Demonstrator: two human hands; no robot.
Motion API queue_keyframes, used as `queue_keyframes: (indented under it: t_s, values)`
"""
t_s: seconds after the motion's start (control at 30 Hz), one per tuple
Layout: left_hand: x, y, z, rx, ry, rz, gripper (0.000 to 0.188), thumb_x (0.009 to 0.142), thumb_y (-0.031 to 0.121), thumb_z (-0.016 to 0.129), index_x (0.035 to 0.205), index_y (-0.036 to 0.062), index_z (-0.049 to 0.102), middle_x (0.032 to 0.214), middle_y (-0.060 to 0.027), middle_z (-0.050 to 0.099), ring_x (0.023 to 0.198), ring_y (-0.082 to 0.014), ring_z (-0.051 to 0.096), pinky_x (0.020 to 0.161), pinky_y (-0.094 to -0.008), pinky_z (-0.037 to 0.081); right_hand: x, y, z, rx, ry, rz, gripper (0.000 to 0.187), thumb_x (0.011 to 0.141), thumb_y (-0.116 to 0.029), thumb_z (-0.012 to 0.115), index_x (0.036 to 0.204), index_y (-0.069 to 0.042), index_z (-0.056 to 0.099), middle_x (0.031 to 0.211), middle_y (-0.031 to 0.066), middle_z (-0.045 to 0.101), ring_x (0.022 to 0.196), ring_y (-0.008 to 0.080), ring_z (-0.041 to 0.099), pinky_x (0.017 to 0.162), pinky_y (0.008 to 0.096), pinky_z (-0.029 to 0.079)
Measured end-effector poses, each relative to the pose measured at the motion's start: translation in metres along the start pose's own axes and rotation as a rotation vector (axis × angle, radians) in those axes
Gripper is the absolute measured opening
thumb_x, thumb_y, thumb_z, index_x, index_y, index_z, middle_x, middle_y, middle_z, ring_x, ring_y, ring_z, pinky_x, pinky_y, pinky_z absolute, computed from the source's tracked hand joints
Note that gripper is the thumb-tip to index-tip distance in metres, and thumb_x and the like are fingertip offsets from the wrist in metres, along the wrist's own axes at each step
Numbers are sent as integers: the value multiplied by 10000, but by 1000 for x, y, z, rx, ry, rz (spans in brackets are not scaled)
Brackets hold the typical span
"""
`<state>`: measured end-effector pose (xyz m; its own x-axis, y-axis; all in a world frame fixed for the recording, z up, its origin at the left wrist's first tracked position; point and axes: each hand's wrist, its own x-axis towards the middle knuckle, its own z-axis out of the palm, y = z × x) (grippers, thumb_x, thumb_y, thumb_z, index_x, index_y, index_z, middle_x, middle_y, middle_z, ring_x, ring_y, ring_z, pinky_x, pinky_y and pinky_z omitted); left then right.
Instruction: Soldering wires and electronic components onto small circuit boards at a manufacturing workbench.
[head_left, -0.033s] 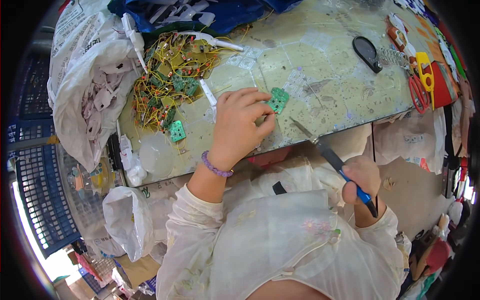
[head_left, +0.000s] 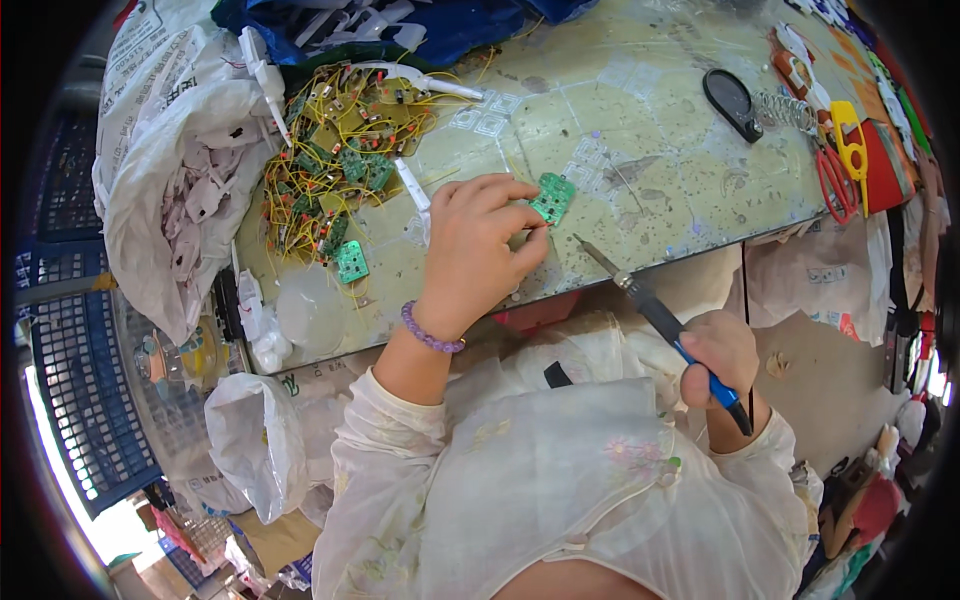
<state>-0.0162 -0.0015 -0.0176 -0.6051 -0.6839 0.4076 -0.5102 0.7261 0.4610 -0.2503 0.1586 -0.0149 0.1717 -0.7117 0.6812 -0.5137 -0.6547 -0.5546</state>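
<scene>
A soldering iron (head_left: 655, 312) with a dark grip and blue end rests in my right hand (head_left: 722, 352), which is wrapped round its handle. Its metal tip points up and left, just above the table's front edge, apart from the green circuit board (head_left: 553, 198). Over the table, my left hand (head_left: 480, 238) has thumb and forefinger pinched together beside that board. A tiny reddish bit shows at those fingertips; what it belongs to is hidden. The other fingers reach the board's left edge. Left of this hand lies a second green board (head_left: 351, 262).
A heap of wired circuit boards (head_left: 335, 170) covers the table's left part, beside a white sack (head_left: 190, 210) of pale plastic parts. A soldering iron stand (head_left: 745, 105) with a coil, red scissors (head_left: 836, 185) and a yellow tool (head_left: 850, 150) lie at the right.
</scene>
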Motion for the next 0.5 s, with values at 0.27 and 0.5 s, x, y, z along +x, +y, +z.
queue_keyframes:
  t_s: [0.27, 0.5]
  values:
    - [1, 2, 1, 24, -28, -3, 58, 682, 101, 707, 728, 96, 673, 997, -13, 658, 989, -226, 590, 862, -379, 384, 9, 7, 9, -25, 15, -53, 195, 832, -106, 565, 992, 5, 561, 669, 97, 593, 507, 240, 558, 454, 333, 435]
    - [2, 3, 4, 44, -19, 5, 61, 673, 88, 699, 723, 91, 664, 995, -14, 658, 951, -234, 596, 857, -383, 386, 13, 9, 15, -41, 40, -93, 209, 787, -81, 569, 971, 18, 570, 655, 92, 590, 488, 225, 560, 438, 307, 449]
